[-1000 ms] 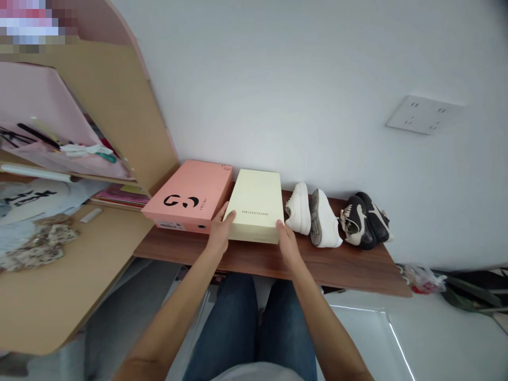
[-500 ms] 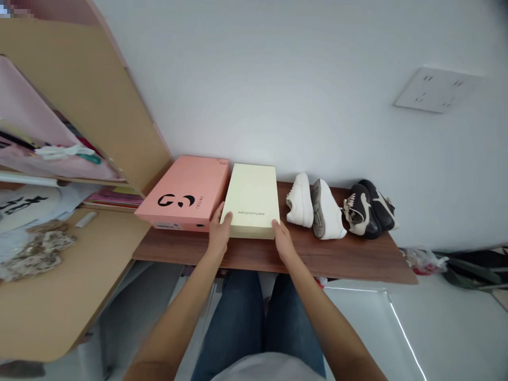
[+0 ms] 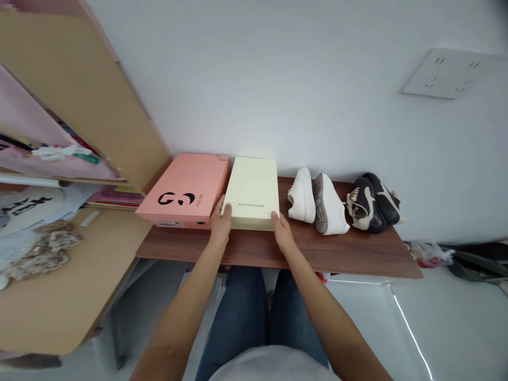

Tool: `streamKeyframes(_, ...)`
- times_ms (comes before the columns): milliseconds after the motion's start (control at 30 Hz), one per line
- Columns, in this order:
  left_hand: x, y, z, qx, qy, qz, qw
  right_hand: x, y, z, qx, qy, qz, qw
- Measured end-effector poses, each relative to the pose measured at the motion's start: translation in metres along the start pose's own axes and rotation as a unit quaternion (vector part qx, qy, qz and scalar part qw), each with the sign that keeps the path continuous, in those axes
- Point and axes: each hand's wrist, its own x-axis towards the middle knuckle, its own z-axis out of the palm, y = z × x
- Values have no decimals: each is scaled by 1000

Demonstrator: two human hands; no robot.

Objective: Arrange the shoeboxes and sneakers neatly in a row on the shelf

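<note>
A pale yellow shoebox (image 3: pixel 254 188) lies on a dark wooden shelf (image 3: pixel 353 254) against the white wall. My left hand (image 3: pixel 220 225) grips its near left corner, thumb on the lid. My right hand (image 3: pixel 282 233) grips its near right corner. A pink shoebox (image 3: pixel 186 188) with black lettering sits directly to its left, touching it. To the right of the yellow box stand a pair of white sneakers (image 3: pixel 317 203) and a pair of black-and-white sneakers (image 3: pixel 373 203).
A light wooden desk (image 3: pixel 51 296) at the left carries papers and a patterned cloth (image 3: pixel 37 254). A cluttered shelf unit (image 3: pixel 79 121) rises above it. A wall socket (image 3: pixel 444 74) sits upper right. Bags (image 3: pixel 448 256) lie on the floor at right.
The yellow box has slid a little farther back toward the wall with both hands on its near corners. The view has tilted slightly.
</note>
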Motion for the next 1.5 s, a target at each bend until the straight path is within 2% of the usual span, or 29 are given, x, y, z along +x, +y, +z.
streamKeyframes(100,-4,4,-1,48,11,32,998,-2,-3,-2,2,-4,4,1000)
streamKeyframes(167,-17,8,-3,96,25,77,992,-10,-7,-10,5,16,4,1000)
streamKeyframes(267,-49,16,-2,172,43,187,966,-30,-17,-38,25,49,-35,998)
streamKeyframes(333,-73,22,6,191,25,252,948,-44,-25,-68,26,81,-66,994)
streamKeyframes(400,-95,27,20,184,-37,278,942,-55,-30,-103,9,133,-81,988)
streamKeyframes(533,-116,21,65,158,-178,249,939,-62,-27,-163,-30,239,-88,967)
streamKeyframes(633,-114,6,103,137,-243,209,937,-57,-11,-188,-59,285,-66,955)
streamKeyframes(700,-107,-6,129,134,-256,157,944,-50,3,-194,-69,298,-36,951)
streamKeyframes(833,-89,-19,171,155,-221,17,963,-32,25,-197,-97,258,21,961)
streamKeyframes(900,-83,-20,184,147,-211,-16,966,-24,29,-201,-137,226,28,964)
streamKeyframes(967,-78,-18,191,135,-215,-20,967,-18,29,-206,-175,195,31,965)
streamKeyframes(1133,-71,-15,194,171,-246,-14,954,-4,20,-219,-184,132,25,974)
streamKeyframes(1333,-60,-1,190,203,-271,60,939,9,1,-236,-194,81,-16,978)
streamKeyframes(1400,-57,11,189,236,-292,96,922,11,-9,-246,-218,61,-40,973)
streamKeyframes(1500,-54,33,189,318,-317,158,880,13,-26,-256,-297,12,-73,952)
